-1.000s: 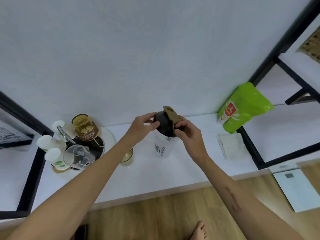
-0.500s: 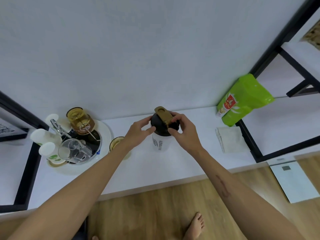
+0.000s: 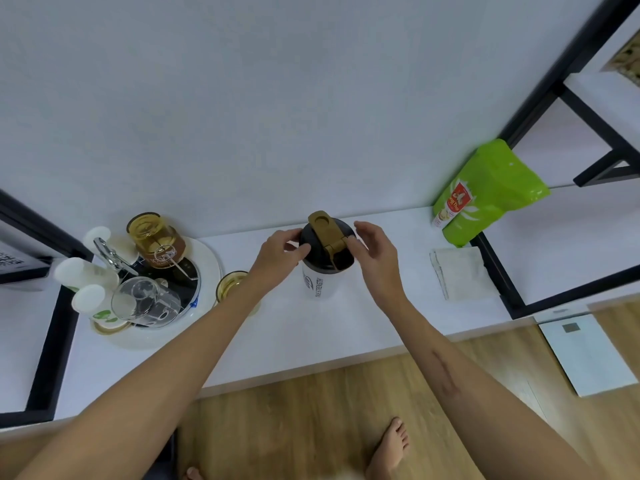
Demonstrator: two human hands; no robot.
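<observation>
Black lid (image 3: 313,244), its brown cap (image 3: 320,221) flipped up, tops the shaker (image 3: 320,285), which stands on the counter (image 3: 346,323) between my two grips. In the head view, my left grip (image 3: 278,252) pinches the lid's left rim with the forearm low. My right grip (image 3: 375,258) hovers loose-fingered on the other side, one fingertip at the cap's hinge. I judge that a one-sided twist could tip the shaker onto the glass (image 3: 232,284) beside my left wrist.

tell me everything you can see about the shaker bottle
The shaker bottle stands upright on the white shelf. Its body is whitish plastic with dark print, its lid black, with a tan flip cap swung open. The left hand grips the lid's edge; the right hand touches its other side.
</observation>
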